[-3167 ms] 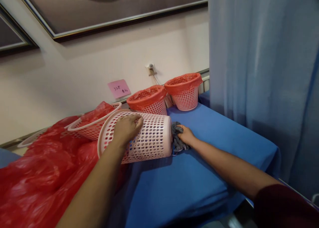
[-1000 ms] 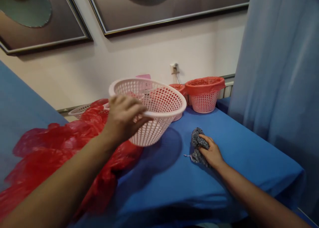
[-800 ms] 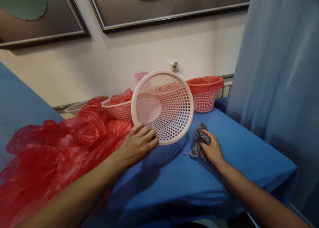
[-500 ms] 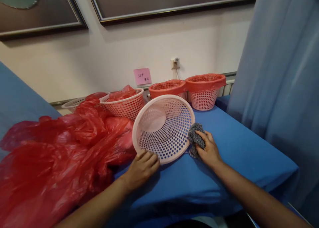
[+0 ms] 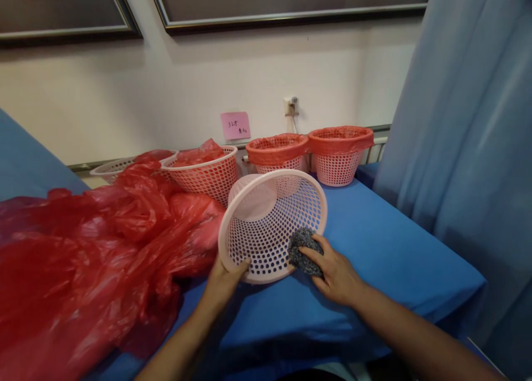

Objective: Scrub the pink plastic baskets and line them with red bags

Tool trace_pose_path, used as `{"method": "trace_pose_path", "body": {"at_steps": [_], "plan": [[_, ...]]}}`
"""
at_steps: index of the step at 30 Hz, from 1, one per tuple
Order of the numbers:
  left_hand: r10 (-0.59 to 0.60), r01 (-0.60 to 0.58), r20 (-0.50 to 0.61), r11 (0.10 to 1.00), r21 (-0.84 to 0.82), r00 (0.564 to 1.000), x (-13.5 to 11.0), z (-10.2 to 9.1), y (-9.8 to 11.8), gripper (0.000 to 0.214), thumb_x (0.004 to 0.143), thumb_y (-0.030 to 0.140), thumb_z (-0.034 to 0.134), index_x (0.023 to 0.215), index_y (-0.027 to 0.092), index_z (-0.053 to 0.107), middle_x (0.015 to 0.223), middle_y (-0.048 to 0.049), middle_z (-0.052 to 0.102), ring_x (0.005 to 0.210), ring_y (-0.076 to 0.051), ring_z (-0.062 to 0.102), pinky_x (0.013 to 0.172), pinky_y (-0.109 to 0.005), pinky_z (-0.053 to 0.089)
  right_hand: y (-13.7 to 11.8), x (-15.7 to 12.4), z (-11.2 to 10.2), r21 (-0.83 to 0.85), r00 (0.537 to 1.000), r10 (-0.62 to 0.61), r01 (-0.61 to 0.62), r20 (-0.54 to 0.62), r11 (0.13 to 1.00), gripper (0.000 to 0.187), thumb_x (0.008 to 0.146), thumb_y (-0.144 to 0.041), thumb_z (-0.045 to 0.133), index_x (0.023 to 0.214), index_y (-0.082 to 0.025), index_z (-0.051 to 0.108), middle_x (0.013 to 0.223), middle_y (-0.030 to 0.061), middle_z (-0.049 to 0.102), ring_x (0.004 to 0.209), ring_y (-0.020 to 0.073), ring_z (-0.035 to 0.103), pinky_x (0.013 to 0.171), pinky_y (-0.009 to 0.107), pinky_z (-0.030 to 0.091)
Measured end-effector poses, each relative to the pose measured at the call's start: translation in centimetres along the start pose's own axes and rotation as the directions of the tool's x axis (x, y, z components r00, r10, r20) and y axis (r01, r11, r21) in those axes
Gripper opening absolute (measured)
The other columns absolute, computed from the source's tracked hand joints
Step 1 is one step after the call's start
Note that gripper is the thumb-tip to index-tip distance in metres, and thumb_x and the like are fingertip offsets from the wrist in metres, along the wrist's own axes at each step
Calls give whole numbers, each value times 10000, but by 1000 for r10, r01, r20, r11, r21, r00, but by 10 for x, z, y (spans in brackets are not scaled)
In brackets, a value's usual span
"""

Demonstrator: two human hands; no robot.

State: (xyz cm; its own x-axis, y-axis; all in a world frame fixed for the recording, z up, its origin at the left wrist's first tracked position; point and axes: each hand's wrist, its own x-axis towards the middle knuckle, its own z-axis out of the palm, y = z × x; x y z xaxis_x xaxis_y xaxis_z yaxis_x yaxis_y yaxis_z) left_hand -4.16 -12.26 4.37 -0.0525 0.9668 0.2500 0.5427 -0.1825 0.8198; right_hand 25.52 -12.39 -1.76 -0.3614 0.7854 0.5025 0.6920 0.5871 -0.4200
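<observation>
A blue-covered table (image 5: 394,248) below a pale wall, with a pink basket (image 5: 266,239) tilted over its middle, mouth toward the wearer.
The perforated basket looks light and slightly springy, probably best held by its thicker rim; the left hand (image 5: 226,277) grips that rim at lower left, thumb inside. The right hand (image 5: 337,273) clutches a grey cloth (image 5: 304,252), likely soft and easily squeezed, against the lower-right rim.

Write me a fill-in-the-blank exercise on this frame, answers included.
1. The grey cloth is in the person's ____ hand.
2. The left hand grips the tilted basket by its ____.
3. The sheet beneath the basket is coloured ____.
4. The plastic heap beside the basket is coloured ____.

Missing words: right; rim; blue; red.
</observation>
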Motion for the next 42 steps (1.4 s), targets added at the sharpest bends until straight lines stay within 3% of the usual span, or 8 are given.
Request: {"method": "trace_pose_path", "body": {"at_steps": [4, 13, 17, 25, 30, 34, 38, 42], "plan": [[-279, 296, 103, 857, -422, 955, -3, 29, -12, 551, 726, 397, 733, 1208, 142, 657, 1231, -181, 739, 1124, -365, 713, 950, -478, 607, -10, -11, 0, -7, 996, 8, -8, -92, 1000, 540, 903, -325, 639, 1430, -265, 539, 1535, 179, 370, 1321, 342, 549, 1004, 475, 564], [-129, 185, 140, 821, -541, 982, 81, 102, 4, 314, 638, 223, 757, 933, 115, 753, 908, -100, 805, 844, -272, 742, 811, -392, 617, 3, 20, -6, -159, 933, 333, -352, -134, 922, 424, 963, -246, 521, 1377, -214, 611, 1456, 193, 425, 1271, 323, 581, 1038, 486, 532], [-74, 138, 140, 834, -534, 987, 97, 123, -10, 349, 696, 309, 769, 978, 104, 745, 944, -100, 800, 877, -251, 735, 816, -351, 600, -12, 39, 11, -135, 960, 275, -279, -43, 951, 453, 934, -212, 549, 1381, -239, 620, 1502, 175, 408, 1305, 308, 562, 1095, 446, 487], [-13, 108, 215, 892, -438, 976, 87, 115, -28, 305, 818, 425, 703, 856, 123, 707, 666, -35, 729, 575, -184, 664, 553, -287, 555, -19, 31, 4, -265, 940, 302, -254, 157, 930, 418, 831, -136, 570, 1219, -205, 709, 1508, 179, 463, 1185, 319, 635, 987, 454, 539], [74, -6, 149, 911, -413, 986, 82, 113, -14, 313, 858, 400, 700, 1061, 163, 677, 887, -55, 753, 767, -188, 688, 683, -288, 569, 11, 7, -29, -454, 869, 494, -426, 37, 782, 335, 838, -122, 548, 1117, -177, 724, 1466, 192, 497, 1138, 326, 649, 930, 449, 546], [122, -43, 163, 907, -419, 979, 74, 122, -12, 393, 853, 425, 706, 1133, 158, 636, 1037, -79, 745, 833, -188, 698, 754, -297, 567, 11, 16, -9, -266, 909, 418, -402, 1, 876, 410, 852, -173, 597, 1251, -215, 685, 1465, 156, 484, 1204, 286, 618, 1022, 416, 511], [154, -51, 229, 914, -402, 961, 70, 122, -16, 273, 851, 409, 685, 917, 144, 697, 843, -51, 749, 752, -198, 683, 700, -304, 558, 1, 37, 24, 6, 957, 287, -287, -28, 958, 428, 874, -215, 600, 1298, -237, 661, 1411, 117, 508, 1255, 235, 587, 1070, 373, 493], [160, -93, 138, 912, -398, 977, 77, 102, -16, 259, 869, 423, 678, 842, 168, 644, 777, -1, 690, 703, -155, 622, 663, -260, 510, 6, 33, 14, -78, 961, 278, -276, 8, 958, 425, 841, -184, 612, 1255, -243, 688, 1469, 116, 477, 1243, 254, 603, 1059, 396, 504]]}}
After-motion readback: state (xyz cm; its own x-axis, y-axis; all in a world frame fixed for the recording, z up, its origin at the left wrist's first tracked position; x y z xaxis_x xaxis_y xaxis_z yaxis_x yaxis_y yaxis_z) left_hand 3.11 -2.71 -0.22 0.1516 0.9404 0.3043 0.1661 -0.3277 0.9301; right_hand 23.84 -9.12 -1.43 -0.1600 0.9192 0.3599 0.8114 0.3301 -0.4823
